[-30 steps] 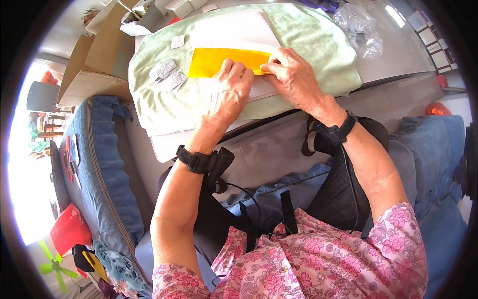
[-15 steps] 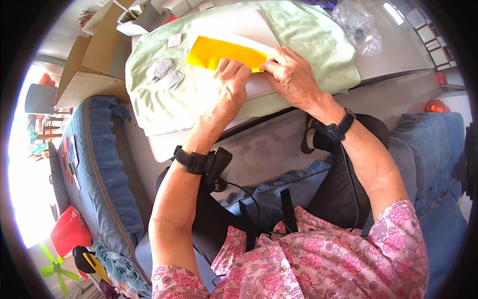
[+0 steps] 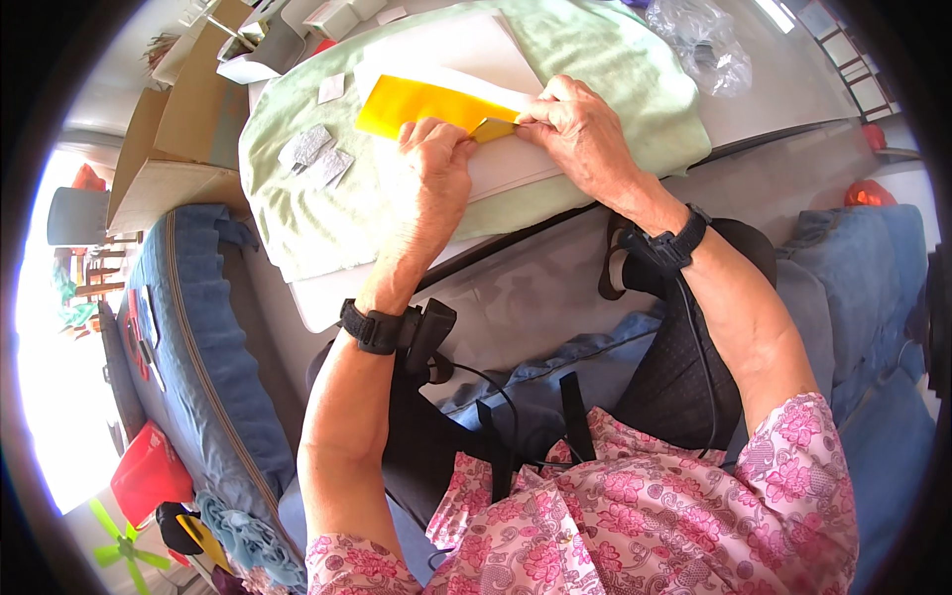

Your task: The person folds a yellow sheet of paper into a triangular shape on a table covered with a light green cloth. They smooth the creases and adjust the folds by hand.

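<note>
A long yellow piece of paper [image 3: 412,104] with a white strip along its far edge lies over white sheets [image 3: 466,45]. My left hand [image 3: 434,164] is closed on its near edge, the fingertips bent over it. At the right end my right hand [image 3: 575,129] pinches the paper between thumb and fingers. Between the two hands a small flap of the near edge stands up. The white sheets rest on a light green towel [image 3: 615,59]. To the left of the paper lie several small silvery-grey pieces [image 3: 315,154] and a small whitish square [image 3: 331,87].
A crumpled clear plastic bag [image 3: 699,45] is at the far right of the table. Beyond the towel at the left stand a grey box [image 3: 263,59] and an open cardboard box [image 3: 188,114]. A blue padded sofa arm [image 3: 213,317] is at my left. Cables run from both wrist straps.
My left hand has shifted slightly left along the near edge. A small flap now stands up between my hands. My right hand keeps its pinch at the right end.
</note>
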Demonstrator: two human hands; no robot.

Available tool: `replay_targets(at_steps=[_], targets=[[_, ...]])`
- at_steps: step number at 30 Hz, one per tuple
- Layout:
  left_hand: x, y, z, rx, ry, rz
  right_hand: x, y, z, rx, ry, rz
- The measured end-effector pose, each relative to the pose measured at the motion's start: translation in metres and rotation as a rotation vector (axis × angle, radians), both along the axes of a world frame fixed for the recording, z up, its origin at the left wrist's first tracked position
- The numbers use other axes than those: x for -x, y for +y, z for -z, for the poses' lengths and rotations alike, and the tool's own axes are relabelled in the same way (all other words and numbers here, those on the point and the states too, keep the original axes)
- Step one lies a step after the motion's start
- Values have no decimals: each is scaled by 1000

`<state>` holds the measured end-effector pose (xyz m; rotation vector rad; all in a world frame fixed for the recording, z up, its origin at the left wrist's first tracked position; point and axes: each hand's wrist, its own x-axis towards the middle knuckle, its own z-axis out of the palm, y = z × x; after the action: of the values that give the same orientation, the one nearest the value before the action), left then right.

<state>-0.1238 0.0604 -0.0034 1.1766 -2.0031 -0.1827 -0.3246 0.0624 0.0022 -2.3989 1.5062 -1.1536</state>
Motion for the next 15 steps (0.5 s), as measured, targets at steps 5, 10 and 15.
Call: replay_targets(at_steps=[5, 10, 15], targets=[[0, 0, 0, -42, -6, -48, -1, -2, 0, -74, -21, 34], [1, -3, 4, -68, 23, -68, -2, -4, 1, -92, -27, 46], [-3, -7, 10, -62, 31, -49, -3, -5, 3, -79, -21, 57]])
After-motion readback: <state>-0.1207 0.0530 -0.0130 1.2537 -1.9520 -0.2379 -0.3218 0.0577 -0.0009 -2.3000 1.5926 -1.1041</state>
